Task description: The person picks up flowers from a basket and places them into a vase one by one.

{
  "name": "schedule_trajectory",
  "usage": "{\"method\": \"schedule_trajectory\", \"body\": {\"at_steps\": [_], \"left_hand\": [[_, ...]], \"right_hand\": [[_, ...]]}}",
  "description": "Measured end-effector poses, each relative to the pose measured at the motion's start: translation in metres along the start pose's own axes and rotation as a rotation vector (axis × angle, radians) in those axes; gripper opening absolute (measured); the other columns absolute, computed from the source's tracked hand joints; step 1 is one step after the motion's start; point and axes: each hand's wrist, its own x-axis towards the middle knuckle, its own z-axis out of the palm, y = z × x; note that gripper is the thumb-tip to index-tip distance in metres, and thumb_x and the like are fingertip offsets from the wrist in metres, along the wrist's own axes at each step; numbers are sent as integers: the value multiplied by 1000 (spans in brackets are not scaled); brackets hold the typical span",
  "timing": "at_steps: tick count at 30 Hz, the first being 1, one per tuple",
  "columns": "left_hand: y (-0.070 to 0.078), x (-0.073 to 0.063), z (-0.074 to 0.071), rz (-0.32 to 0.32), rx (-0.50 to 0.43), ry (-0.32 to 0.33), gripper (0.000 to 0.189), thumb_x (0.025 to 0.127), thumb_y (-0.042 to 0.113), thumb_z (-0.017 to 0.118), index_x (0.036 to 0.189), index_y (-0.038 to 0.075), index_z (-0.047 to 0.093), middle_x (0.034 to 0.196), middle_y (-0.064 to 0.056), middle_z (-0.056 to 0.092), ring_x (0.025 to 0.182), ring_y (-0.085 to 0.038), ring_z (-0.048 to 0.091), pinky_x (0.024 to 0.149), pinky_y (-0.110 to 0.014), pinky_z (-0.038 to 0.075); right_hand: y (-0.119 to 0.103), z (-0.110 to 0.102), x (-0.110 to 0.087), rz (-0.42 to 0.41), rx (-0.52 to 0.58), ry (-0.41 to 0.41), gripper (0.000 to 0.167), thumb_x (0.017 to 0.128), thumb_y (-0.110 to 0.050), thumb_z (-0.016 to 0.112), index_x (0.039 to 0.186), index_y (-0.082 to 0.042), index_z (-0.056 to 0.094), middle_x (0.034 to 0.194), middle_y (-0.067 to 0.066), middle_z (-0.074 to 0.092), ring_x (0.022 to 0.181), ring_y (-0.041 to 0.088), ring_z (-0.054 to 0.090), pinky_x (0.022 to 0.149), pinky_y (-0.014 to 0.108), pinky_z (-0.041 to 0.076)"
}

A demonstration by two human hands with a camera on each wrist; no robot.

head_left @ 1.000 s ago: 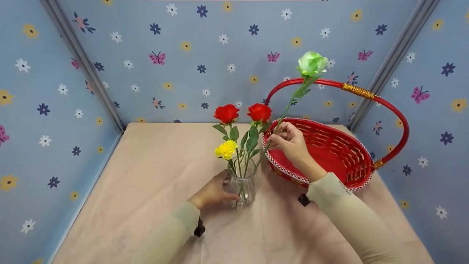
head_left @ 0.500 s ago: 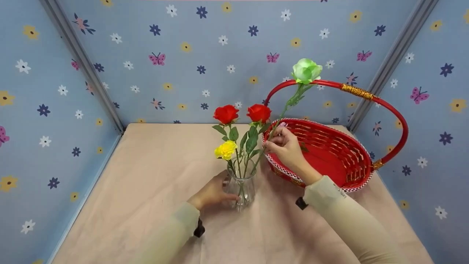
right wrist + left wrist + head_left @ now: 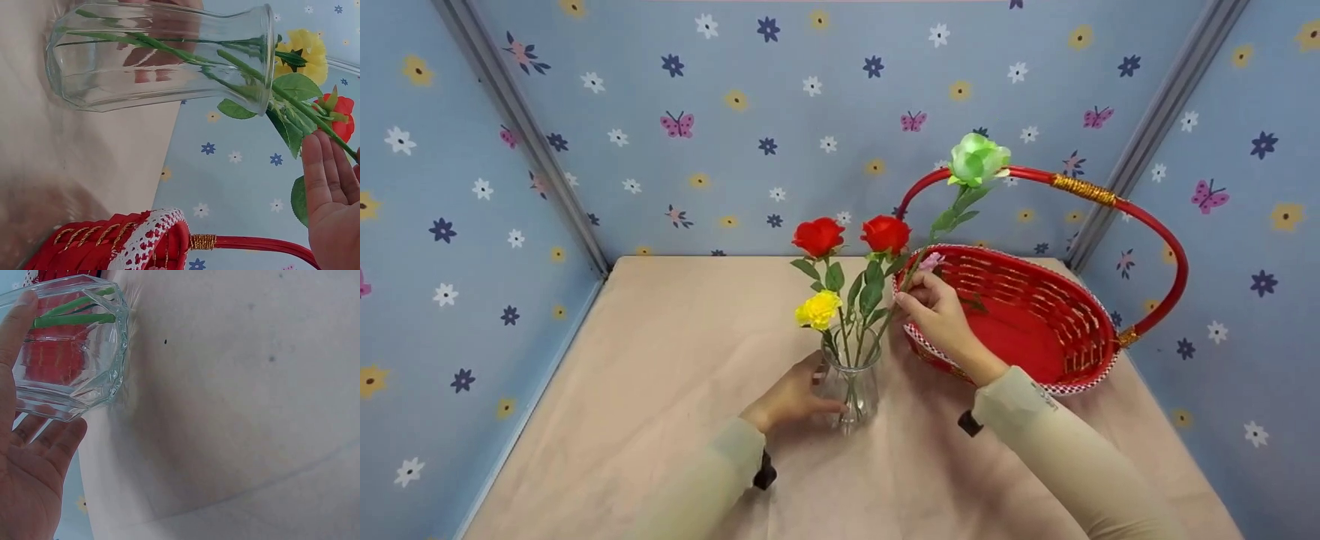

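Note:
A clear glass vase [image 3: 864, 386] stands on the table. My left hand [image 3: 791, 395] holds its lower body from the left, thumb in front and fingers behind. Two red roses, one at the left [image 3: 818, 238] and one at the right [image 3: 886, 235], and a yellow carnation [image 3: 819, 309] rise from it. Above the vase's right side, my right hand [image 3: 941, 319] pinches the stem of a pale green rose [image 3: 979, 159], which leans to the right. In the right wrist view that stem's [image 3: 304, 107] cut end sits just inside the vase's neck, short of the bottom.
To the right, a red woven basket [image 3: 1084, 352] with a tall arched handle [image 3: 1166, 232] stands close behind my right hand. A pink flower [image 3: 932, 260] lies inside it. Patterned blue panels [image 3: 735, 165] enclose the cloth-covered table [image 3: 682, 322].
My right hand has moved down and left with the green rose, lowering its stem into the vase. The pink flower in the basket has come into sight. The left hand stays on the vase.

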Motion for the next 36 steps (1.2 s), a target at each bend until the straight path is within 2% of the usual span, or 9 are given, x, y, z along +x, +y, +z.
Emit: {"method": "schedule_trajectory", "body": {"at_steps": [4,10,16,22,27,32,36], "left_hand": [[0,-1,0,3,-1,-3,103,82,31,98,163,4,40,157,-14,57,141,-36,59,121,-52,52],[-2,0,0,31,-5,-10,103,83,29,98,163,2,40,157,-15,56,142,-37,59,120,-52,53],[-1,0,0,45,-4,-6,102,83,29,98,162,1,41,156,-14,57,141,-35,59,121,-51,52],[-1,0,0,30,-12,0,103,83,31,98,164,5,40,159,-12,56,142,-34,58,122,-51,52],[-2,-1,0,32,-16,3,100,84,30,97,163,6,41,159,-16,56,142,-35,59,121,-52,52],[-2,-1,0,31,-13,4,100,83,30,98,162,6,42,158,-16,56,141,-34,59,121,-52,53],[0,-1,-1,34,-19,0,100,83,26,98,162,4,41,157,-17,56,142,-35,58,120,-52,53]], "right_hand": [[2,3,-1,19,-20,-16,12,102,3,66,108,13,63,90,30,75,73,12,75,70,29,68],[3,7,-3,34,-59,-49,7,100,1,69,97,7,66,88,31,76,71,9,74,66,22,63],[6,11,-7,30,-77,-86,10,100,0,68,97,9,69,84,25,76,70,20,74,65,22,62],[11,16,-8,25,-169,-109,11,99,-3,71,90,4,72,78,12,70,69,7,60,62,18,50],[16,21,-11,16,-218,-126,14,99,-3,72,86,3,74,76,1,63,70,5,53,63,19,42],[21,25,-15,12,-233,-143,14,99,-4,73,87,2,74,75,-1,60,69,6,51,62,20,41],[24,28,-17,15,-246,-159,14,101,-7,72,91,2,77,79,3,64,72,6,52,65,20,42]]}}
